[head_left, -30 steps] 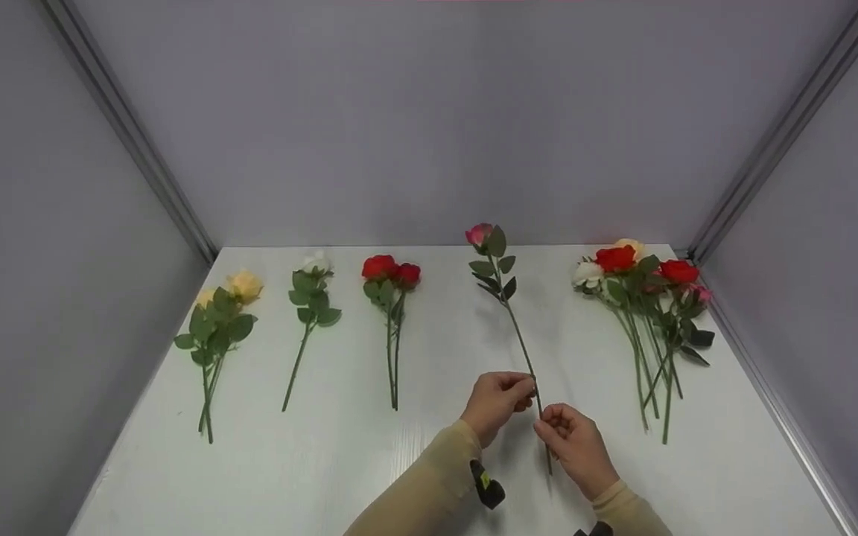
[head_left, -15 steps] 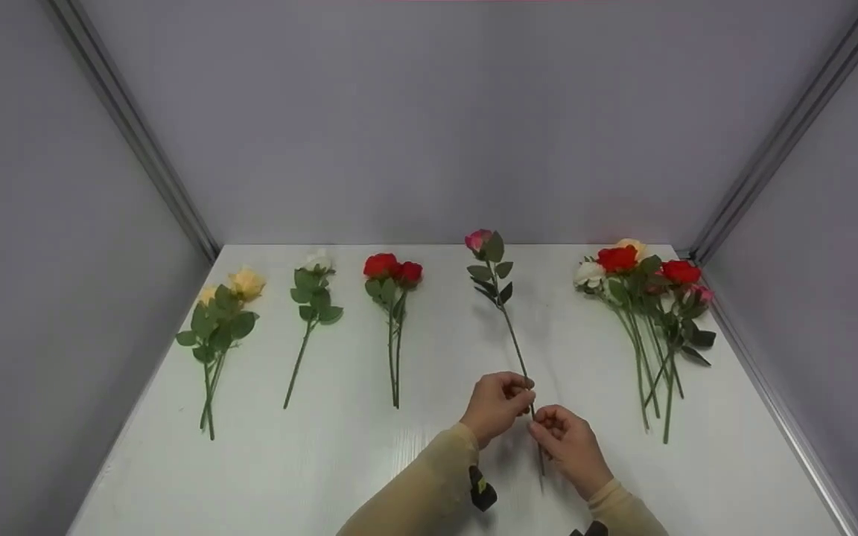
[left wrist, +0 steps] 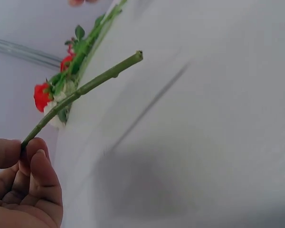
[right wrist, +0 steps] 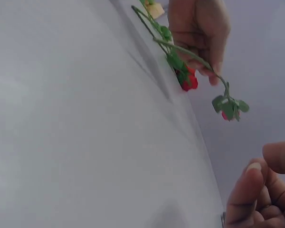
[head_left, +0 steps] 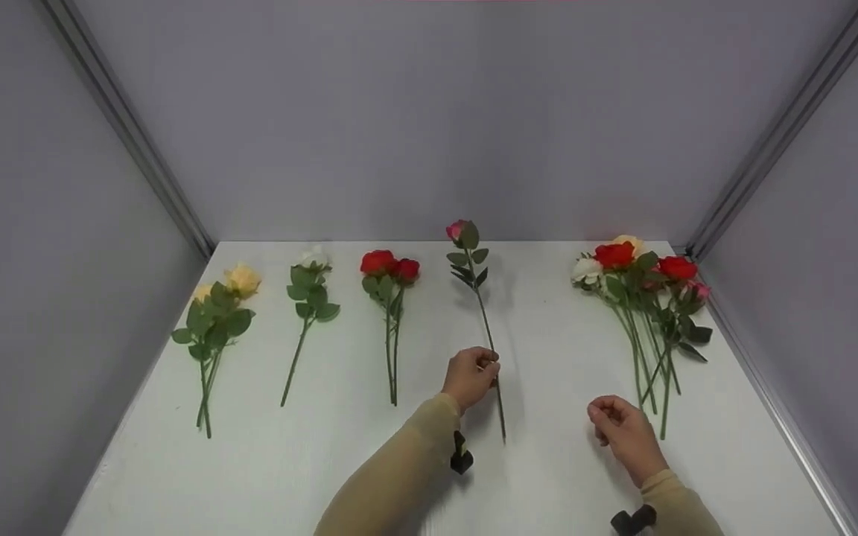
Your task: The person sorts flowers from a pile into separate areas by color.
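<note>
A pink rose (head_left: 456,230) with dark green leaves is held above the table, bloom toward the back wall. My left hand (head_left: 471,378) pinches its long stem between thumb and fingers. In the left wrist view the stem's cut end (left wrist: 138,56) sticks out past the fingertips, its shadow on the table below. My right hand (head_left: 626,435) is to the right, apart from the rose, fingers loosely bent and nothing between them. It hovers near the stems of a mixed bunch of roses (head_left: 645,298) in red, white, yellow and pink.
Two red roses (head_left: 378,263) lie left of the held rose. Further left are a white rose (head_left: 313,258) and some yellow roses (head_left: 241,281), all with stems toward me. Grey walls (head_left: 429,119) enclose the white table (head_left: 265,476) at the back and sides.
My right hand has let go of the rose stem and moved right, toward the mixed bunch. My left hand has carried the pink rose left and slightly toward the back.
</note>
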`<state>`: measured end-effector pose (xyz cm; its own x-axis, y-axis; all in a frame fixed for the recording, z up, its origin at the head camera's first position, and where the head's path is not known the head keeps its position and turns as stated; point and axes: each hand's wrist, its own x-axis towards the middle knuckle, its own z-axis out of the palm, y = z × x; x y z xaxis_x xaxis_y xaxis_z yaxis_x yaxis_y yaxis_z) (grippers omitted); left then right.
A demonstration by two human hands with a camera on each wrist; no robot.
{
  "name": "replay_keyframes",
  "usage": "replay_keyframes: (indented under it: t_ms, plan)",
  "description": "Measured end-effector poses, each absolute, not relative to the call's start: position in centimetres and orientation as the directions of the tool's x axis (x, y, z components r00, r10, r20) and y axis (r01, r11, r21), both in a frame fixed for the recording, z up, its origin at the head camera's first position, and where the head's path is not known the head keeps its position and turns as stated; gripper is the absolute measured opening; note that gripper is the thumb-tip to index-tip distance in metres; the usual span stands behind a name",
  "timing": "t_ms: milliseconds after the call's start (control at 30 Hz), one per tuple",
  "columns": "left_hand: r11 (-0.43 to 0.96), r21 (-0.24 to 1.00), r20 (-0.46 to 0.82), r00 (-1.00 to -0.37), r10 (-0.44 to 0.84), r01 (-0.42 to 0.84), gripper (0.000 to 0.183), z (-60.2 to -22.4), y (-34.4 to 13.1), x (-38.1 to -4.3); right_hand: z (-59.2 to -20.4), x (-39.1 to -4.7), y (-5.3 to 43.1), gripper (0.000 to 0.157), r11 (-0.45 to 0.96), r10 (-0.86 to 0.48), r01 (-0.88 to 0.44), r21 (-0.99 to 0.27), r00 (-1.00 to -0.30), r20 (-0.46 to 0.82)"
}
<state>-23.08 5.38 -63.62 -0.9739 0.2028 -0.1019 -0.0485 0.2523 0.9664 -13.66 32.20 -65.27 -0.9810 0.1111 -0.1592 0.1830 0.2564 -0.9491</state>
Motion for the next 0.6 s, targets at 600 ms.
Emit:
replay_keyframes:
  t_ms: [600]
  plan:
    - [0.635, 0.771, -0.096, -0.995, 0.038, -0.050, 0.011, -67.1, 5.4, -25.6, -67.2, -17.0, 45.1, 0.058, 0.514, 0.548, 0.388, -0.765, -0.835, -0.055]
